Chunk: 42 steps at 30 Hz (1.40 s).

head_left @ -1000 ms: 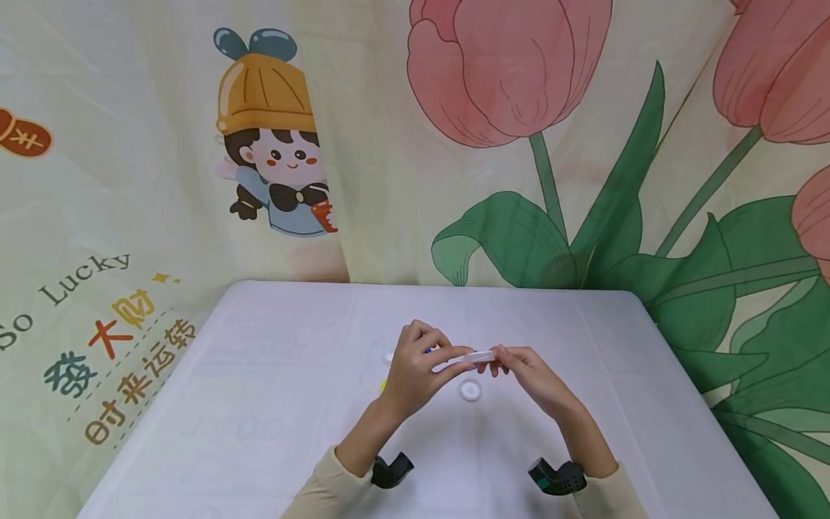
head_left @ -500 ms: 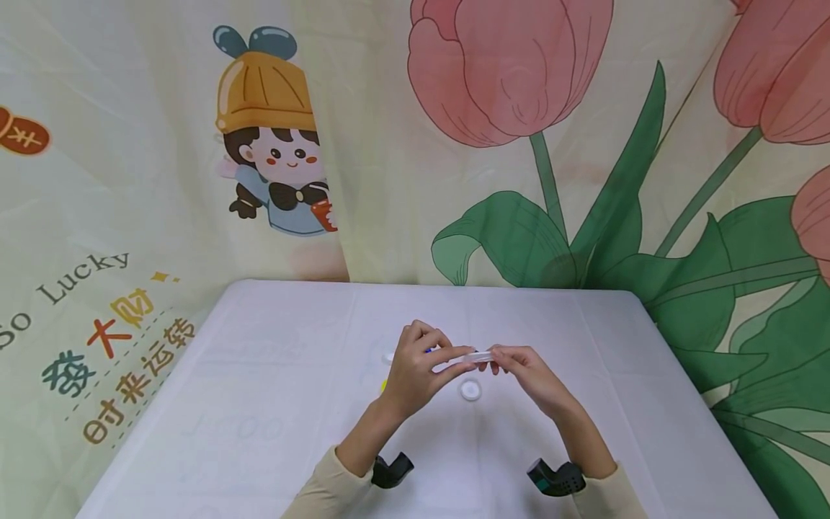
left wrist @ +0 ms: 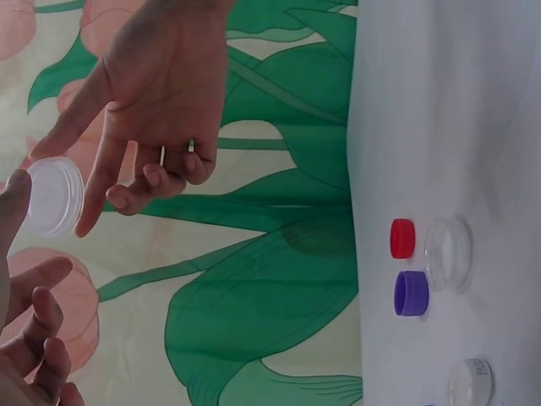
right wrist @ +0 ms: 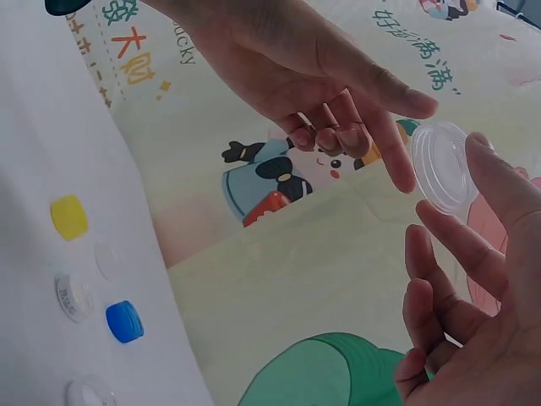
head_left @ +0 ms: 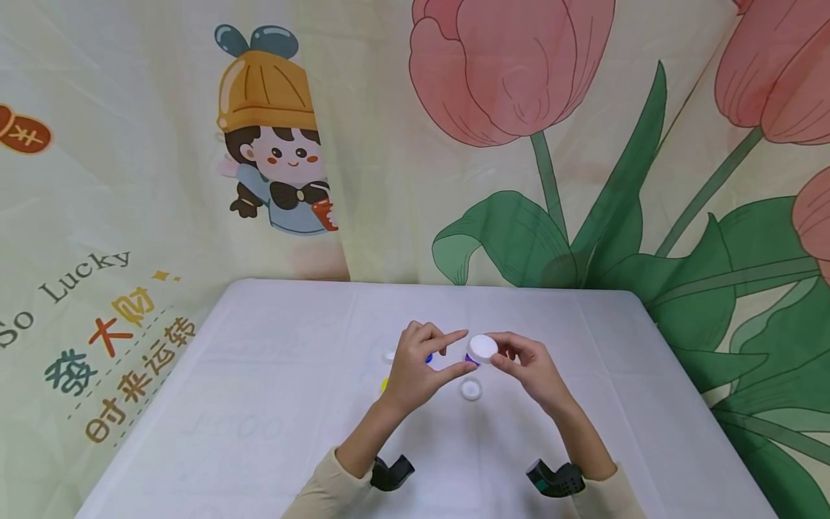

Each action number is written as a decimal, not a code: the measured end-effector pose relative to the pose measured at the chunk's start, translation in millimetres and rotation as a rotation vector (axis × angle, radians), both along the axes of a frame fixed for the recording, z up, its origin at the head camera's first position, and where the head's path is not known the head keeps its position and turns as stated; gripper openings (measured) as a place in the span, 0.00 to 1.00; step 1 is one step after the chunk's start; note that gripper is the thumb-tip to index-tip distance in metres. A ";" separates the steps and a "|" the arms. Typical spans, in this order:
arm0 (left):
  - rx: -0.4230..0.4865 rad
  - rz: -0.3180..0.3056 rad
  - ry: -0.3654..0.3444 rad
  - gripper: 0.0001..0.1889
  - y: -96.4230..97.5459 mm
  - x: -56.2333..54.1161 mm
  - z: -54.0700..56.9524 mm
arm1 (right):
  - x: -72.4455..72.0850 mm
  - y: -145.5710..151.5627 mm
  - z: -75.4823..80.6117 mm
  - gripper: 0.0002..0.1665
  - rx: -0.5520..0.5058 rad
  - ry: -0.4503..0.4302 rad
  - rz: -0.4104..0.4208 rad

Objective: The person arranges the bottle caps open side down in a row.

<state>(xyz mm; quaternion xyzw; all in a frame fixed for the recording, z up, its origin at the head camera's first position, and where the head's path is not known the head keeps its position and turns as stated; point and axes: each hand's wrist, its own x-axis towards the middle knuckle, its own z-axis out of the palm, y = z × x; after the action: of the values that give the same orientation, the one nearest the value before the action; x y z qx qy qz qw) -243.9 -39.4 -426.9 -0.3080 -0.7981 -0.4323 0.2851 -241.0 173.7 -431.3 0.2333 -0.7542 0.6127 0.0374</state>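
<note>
My right hand (head_left: 498,350) pinches a small translucent white cap (head_left: 482,348) by its rim, holding it in the air above the table with its flat face turned toward me. My left hand (head_left: 464,350) is just to the left of it. Its index finger and thumb are stretched out on either side of the cap's left edge, and its other fingers are curled. In the left wrist view the cap (left wrist: 52,194) shows with a left fingertip at its rim. In the right wrist view the cap (right wrist: 444,165) sits between my right thumb and finger.
Loose caps lie on the white-covered table (head_left: 292,375) under the hands: a white cap (head_left: 470,389), a blue one (right wrist: 124,321), a yellow one (right wrist: 68,216), a red one (left wrist: 402,238), a purple one (left wrist: 411,293), plus clear ones. A printed cloth hangs behind.
The cap was held edge-on between both hands. Now the right hand has turned it face-up toward me, and the left index finger and thumb have spread off it.
</note>
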 end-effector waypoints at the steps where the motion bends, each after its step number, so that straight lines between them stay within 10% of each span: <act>1: 0.004 -0.003 -0.005 0.24 0.0 0.4 0.8 | 0.7 -0.4 0.8 0.17 0.003 0.012 -0.006; 20: -0.014 -0.024 -0.006 0.20 18.2 -9.2 -16.9 | 11.8 7.3 17.2 0.20 0.153 0.132 -0.123; 42: -0.602 0.121 -0.235 0.21 67.7 -37.8 -95.5 | -19.5 58.4 -100.2 0.22 0.492 -0.094 -0.244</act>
<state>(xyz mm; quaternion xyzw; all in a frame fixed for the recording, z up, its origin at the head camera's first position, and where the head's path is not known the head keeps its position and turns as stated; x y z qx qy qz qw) -281.6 28.2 -522.4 -0.2784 -0.9344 -0.1918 0.1123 -260.5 232.1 -531.5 0.1142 -0.9036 0.4124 0.0180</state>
